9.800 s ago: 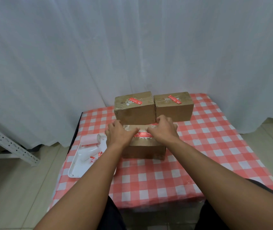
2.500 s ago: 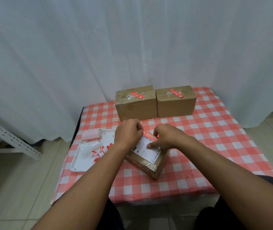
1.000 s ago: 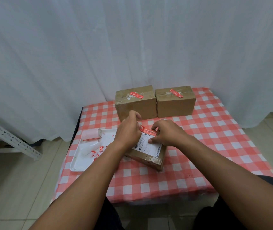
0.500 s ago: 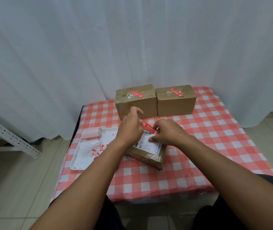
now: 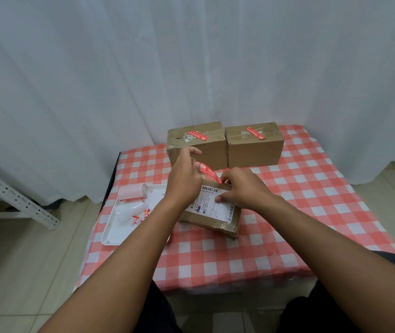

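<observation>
A brown cardboard box [image 5: 218, 219] with a white shipping label [image 5: 212, 207] lies askew in the middle of the checked table [image 5: 287, 212]. A red sticker strip [image 5: 209, 173] stands partly peeled off its far edge. My left hand [image 5: 184, 179] pinches the strip's lifted end. My right hand [image 5: 242, 188] lies on top of the box with its fingers pressing down on the label and the far edge.
Two more taped boxes, one on the left [image 5: 197, 145] and one on the right [image 5: 254, 145], stand at the back against the white curtain [image 5: 191, 56], each with a red sticker. A white tray [image 5: 119, 227] at the left holds a pink roll [image 5: 131, 192] and several red scraps [image 5: 141, 216].
The box was turned so that its label faces up. My left hand has lifted the red strip further up and away from the box over the last second. My right hand keeps pressing the box.
</observation>
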